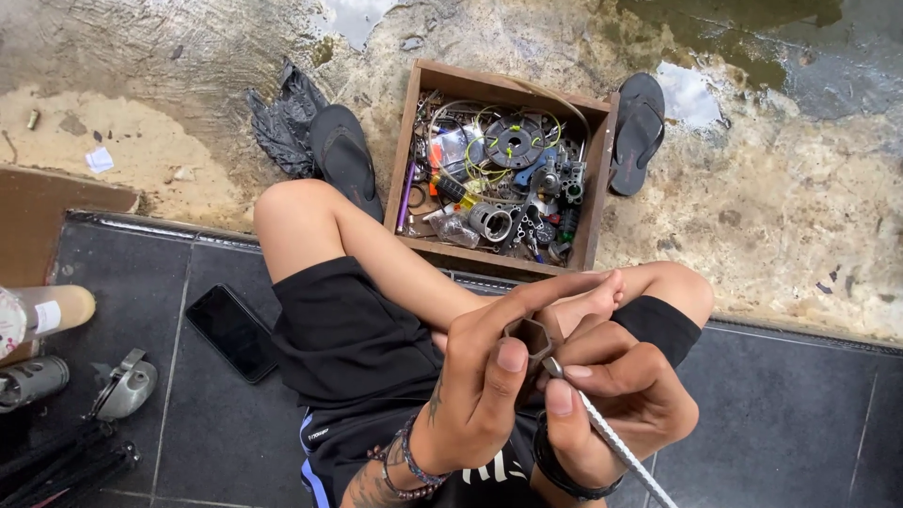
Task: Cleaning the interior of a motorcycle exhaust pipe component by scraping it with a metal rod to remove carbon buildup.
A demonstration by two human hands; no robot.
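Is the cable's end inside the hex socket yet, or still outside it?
Outside. The cable's metal tip sits at the hex socket's rim, pinched by the right hand; the left hand holds the socket.

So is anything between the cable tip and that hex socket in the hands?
Nothing visible. The left hand holds the hex socket, the right hand pinches the cable just behind its tip, and the tip sits right at the socket's lower edge with no object between them.

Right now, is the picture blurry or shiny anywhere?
Head view: daylight, soft shadows; the puddles glare white with reflected sky; the left hand, right hand and hex socket look sharp; edges bend slightly from the wide lens.
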